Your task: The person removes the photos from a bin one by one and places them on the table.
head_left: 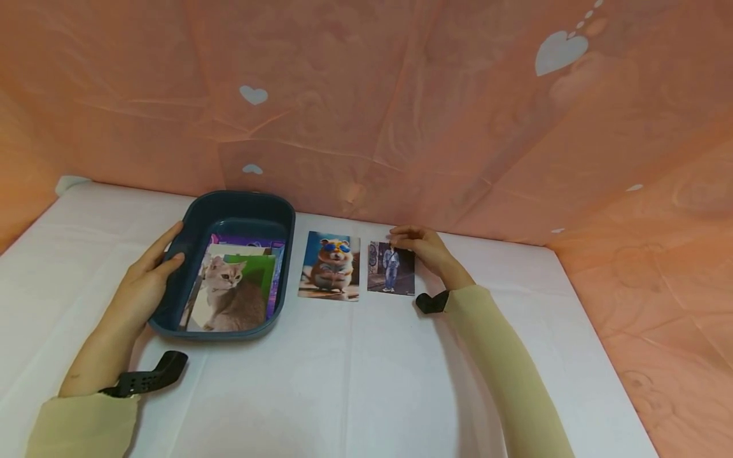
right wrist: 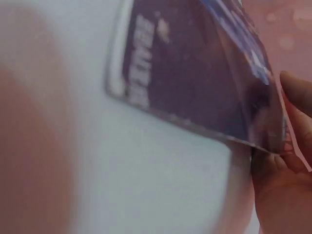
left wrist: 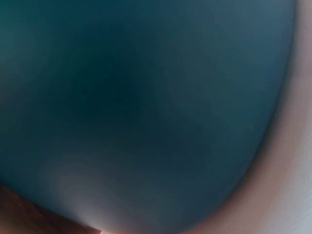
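My left hand (head_left: 143, 283) grips the left side of a dark teal plastic tray (head_left: 289, 254), thumb at the rim. Inside the tray lie several picture cards, a cat photo (head_left: 237, 296) on top. That tray's blurred wall (left wrist: 161, 97) fills most of the left wrist view. At the back of the table, my right hand (head_left: 429, 251) pinches the top edge of a photo card (head_left: 380, 267) showing a person in blue clothes. In the right wrist view the card (right wrist: 190, 83) bends, its far end between thumb and fingers. Between tray and right hand lies a hamster photo card (head_left: 329, 267).
A white cloth covers the table (head_left: 321, 388). Behind it hangs an orange-pink curtain (head_left: 355, 102) with pale hearts, which meets the table's back edge and also runs down the right side.
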A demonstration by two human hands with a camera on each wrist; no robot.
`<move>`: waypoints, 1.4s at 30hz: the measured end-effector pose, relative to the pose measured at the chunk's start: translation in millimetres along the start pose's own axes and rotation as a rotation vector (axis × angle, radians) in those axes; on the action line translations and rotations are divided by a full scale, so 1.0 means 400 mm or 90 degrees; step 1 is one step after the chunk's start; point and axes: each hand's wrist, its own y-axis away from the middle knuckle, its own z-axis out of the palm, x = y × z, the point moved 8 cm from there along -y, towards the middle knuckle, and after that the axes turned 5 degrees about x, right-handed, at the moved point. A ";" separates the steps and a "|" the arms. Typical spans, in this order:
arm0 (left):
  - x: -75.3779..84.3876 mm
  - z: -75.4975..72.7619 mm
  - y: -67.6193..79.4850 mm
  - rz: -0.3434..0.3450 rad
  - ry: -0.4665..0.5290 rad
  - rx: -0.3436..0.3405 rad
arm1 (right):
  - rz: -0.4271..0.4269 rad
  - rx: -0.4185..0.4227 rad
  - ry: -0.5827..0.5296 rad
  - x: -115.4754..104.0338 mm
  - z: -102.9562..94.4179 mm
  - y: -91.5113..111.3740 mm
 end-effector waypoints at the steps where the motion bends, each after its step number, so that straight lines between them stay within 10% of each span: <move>1: 0.000 0.000 0.000 0.001 0.000 0.000 | 0.002 0.005 -0.001 0.000 -0.002 0.000; 16: 0.000 0.002 0.001 -0.002 0.010 -0.004 | -0.048 0.048 -0.025 -0.028 -0.002 0.015; 42: 0.006 0.005 0.003 -0.003 -0.020 -0.012 | -0.122 -0.054 -0.133 -0.173 0.221 0.060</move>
